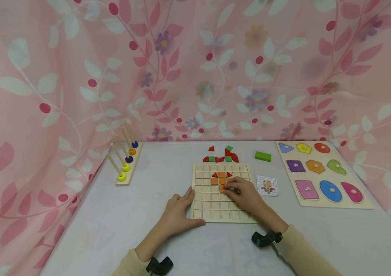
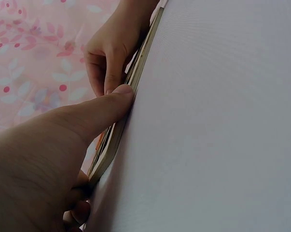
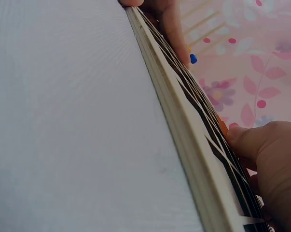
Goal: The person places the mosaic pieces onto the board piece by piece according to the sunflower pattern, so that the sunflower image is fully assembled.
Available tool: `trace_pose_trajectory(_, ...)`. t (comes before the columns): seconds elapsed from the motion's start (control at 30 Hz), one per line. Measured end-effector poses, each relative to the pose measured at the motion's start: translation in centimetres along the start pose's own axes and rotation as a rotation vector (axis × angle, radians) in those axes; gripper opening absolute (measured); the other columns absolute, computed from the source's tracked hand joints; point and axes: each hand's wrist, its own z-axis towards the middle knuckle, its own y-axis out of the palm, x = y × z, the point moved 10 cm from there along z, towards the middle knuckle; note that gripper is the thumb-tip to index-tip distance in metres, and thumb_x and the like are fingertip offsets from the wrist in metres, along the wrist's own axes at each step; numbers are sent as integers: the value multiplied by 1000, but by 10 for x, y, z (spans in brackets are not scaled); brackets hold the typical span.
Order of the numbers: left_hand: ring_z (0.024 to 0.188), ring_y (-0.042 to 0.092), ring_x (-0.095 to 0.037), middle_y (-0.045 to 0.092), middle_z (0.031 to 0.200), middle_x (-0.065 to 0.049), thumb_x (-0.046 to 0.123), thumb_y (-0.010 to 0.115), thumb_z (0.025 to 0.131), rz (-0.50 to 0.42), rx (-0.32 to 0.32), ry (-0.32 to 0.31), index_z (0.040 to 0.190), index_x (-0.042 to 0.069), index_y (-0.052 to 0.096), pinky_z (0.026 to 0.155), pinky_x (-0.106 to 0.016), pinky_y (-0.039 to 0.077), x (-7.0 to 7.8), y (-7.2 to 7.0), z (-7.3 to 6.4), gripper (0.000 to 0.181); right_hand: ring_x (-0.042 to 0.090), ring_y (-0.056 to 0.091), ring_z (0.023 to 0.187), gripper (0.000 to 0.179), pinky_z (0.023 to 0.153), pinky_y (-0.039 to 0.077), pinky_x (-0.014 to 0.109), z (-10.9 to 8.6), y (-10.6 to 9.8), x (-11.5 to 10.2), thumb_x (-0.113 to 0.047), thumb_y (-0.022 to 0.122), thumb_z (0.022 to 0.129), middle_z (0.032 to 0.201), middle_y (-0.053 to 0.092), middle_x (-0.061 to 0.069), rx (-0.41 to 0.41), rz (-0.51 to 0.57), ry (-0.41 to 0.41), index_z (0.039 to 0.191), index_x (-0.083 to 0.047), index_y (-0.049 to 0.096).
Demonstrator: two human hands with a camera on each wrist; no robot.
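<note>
A light wooden grid board (image 1: 202, 205) lies on the white-covered table. At its front left corner rests my left hand (image 1: 174, 218), thumb (image 2: 106, 104) along the front edge and the other fingers at the left side. My right hand (image 1: 245, 195) reaches over the board and pinches an orange square tile (image 1: 221, 189), partly hidden by the fingertips. Just above it in the grid sit an orange rounded tile (image 1: 222, 181), an orange square (image 1: 214, 181), another orange square (image 1: 221, 174) and two red triangles (image 1: 229, 174). In the right wrist view, orange shows at my right fingertips.
Loose red and green pieces (image 1: 228, 158) lie behind the board. To the right are a pattern card (image 1: 267, 186), a green block (image 1: 263, 156) and a knobbed shape puzzle (image 1: 319, 199). A peg stand (image 1: 128, 176) with coloured beads stands at left.
</note>
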Motion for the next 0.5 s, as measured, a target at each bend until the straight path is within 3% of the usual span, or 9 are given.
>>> trace_pose_trajectory(0.5,87,34,-13,36,171,-10,67,86,77,-4,5,8,161,3,43,73,-29,31,2,-1,-1,114,10,59,83,13,72,51,24,0,-2,4,-12,87,89,107,76,0,43,23,34,101,-13,83)
